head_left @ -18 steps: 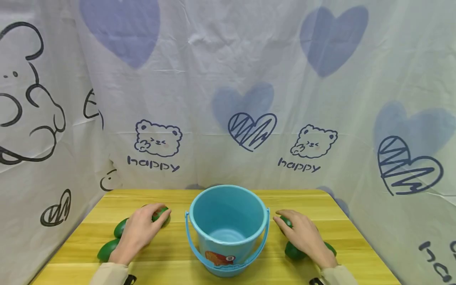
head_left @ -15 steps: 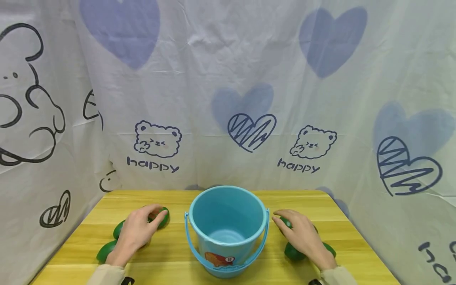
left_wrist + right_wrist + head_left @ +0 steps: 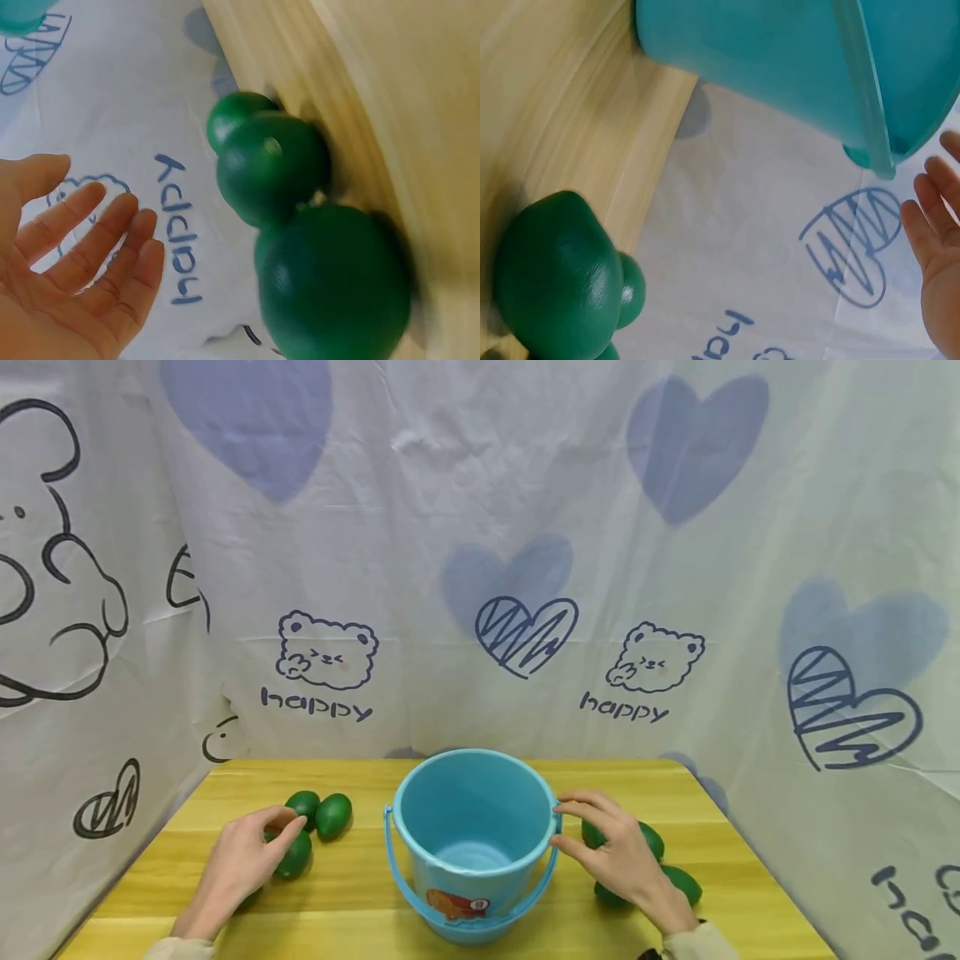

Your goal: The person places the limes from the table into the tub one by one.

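Observation:
A light blue bucket (image 3: 472, 881) stands upright in mid-table, its handle hanging down at the front. My left hand (image 3: 238, 856) hovers over a group of smooth green limes; its slightly bent fingers hold nothing in the left wrist view. One lime (image 3: 295, 857) lies partly behind its fingertips, and another lime (image 3: 333, 816) lies farther back. Beside the bucket's right rim is my right hand (image 3: 618, 847), thumb and fingers spread apart and nothing between them. Whether its fingertips touch the rim cannot be told. Below and behind that hand lie several limes (image 3: 559, 274), partly covered by it.
A yellow wood-grain table (image 3: 360, 910) carries everything. White cloth (image 3: 442, 485) printed with hearts and bears hangs behind it and along both sides. The limes lie in two groups, left and right of the bucket.
My left hand has drawn back and left, uncovering the farther limes. My right hand has shifted left to the bucket's rim, showing more of the limes on that side.

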Demonstrator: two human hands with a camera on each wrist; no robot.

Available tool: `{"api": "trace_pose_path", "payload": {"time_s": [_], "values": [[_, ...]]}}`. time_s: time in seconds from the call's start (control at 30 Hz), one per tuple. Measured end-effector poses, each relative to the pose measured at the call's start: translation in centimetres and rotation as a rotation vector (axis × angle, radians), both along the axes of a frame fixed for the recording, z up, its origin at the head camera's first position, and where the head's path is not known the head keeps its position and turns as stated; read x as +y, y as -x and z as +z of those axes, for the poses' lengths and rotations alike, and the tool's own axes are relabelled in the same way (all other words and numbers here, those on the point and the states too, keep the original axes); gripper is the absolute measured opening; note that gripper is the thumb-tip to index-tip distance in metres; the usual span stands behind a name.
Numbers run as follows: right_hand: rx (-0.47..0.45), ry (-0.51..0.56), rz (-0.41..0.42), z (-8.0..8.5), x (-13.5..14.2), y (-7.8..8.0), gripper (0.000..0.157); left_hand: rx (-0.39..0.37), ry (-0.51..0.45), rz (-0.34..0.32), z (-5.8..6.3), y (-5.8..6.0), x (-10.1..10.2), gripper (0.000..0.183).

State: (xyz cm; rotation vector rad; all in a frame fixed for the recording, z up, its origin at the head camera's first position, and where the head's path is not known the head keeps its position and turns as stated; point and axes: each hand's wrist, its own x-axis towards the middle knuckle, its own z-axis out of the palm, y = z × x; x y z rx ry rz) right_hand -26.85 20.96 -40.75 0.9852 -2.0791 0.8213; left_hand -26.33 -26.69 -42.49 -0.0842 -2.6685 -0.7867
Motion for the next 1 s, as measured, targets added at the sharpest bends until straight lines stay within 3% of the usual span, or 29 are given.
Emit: {"api": "trace_pose_path", "payload": {"time_s": [0.13,0.27,0.43,0.57,0.77,1.0], "values": [[-0.003,-0.044,0.110,0.3,-0.7,0.0,0.040,-0.042,0.046,-0.004,-0.3,-0.2,-1.5,0.042],[-0.051,-0.075,0.154,0.4,-1.2,-0.1,0.035,-0.091,0.108,-0.006,-0.4,-0.3,-3.0,0.041],[-0.096,-0.079,0.131,0.5,-1.5,-0.4,0.031,-0.181,0.148,0.019,-0.5,-0.4,-4.7,0.047],[-0.103,-0.071,0.110,0.3,-1.5,-0.5,0.031,-0.247,0.162,0.017,-1.3,-0.6,-5.8,0.058],[-0.143,-0.062,0.118,0.2,-1.5,-0.5,0.029,-0.361,0.113,0.017,-2.6,-0.7,-6.7,0.071],[-0.166,-0.076,0.117,0.4,-1.4,-0.4,0.024,-0.526,0.075,-0.001,-2.8,-0.5,-6.7,0.089]]}}
